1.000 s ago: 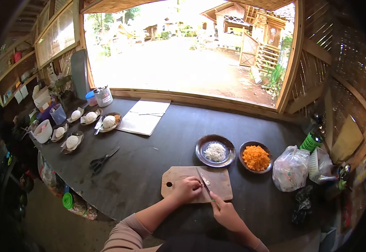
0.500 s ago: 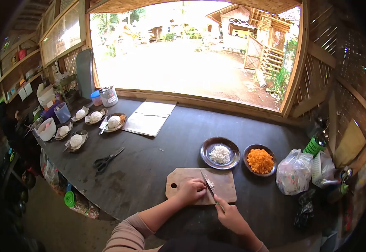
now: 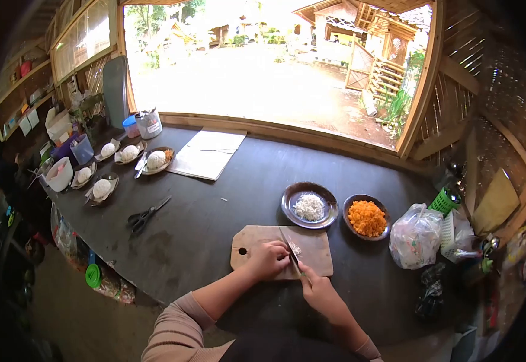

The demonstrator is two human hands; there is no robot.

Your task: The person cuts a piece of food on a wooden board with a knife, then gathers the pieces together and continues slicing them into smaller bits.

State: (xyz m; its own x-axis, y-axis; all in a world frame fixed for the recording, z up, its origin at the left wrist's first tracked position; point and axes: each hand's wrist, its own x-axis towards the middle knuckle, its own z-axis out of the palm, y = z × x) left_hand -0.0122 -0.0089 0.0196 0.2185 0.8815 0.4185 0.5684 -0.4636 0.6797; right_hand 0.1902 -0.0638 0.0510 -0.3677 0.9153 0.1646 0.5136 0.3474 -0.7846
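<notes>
My right hand (image 3: 322, 295) is closed around the handle of a knife (image 3: 289, 246), whose blade lies across a wooden cutting board (image 3: 319, 268). Curled fingers of my left hand (image 3: 268, 260) press down on the board, close beside the blade's left side; whatever they hold is hidden under them. Small white shreds (image 3: 296, 248) lie just right of the blade. Beyond the board, a dark plate (image 3: 285, 208) carries a pile of white shreds (image 3: 309, 207). To its right is a dark bowl filled with chopped orange food (image 3: 367, 218).
Black scissors (image 3: 148, 216) lie left of the board. Farther back are white paper sheets (image 3: 208, 155) and several small plates with white rice mounds (image 3: 102, 189). A stuffed plastic bag (image 3: 416, 236) and green basket (image 3: 445, 201) stand at right. A window opening borders the table's far side.
The view has shifted slightly, moving the whole scene up and left. Both hands stay at the board, with the knife still beside the left fingers.
</notes>
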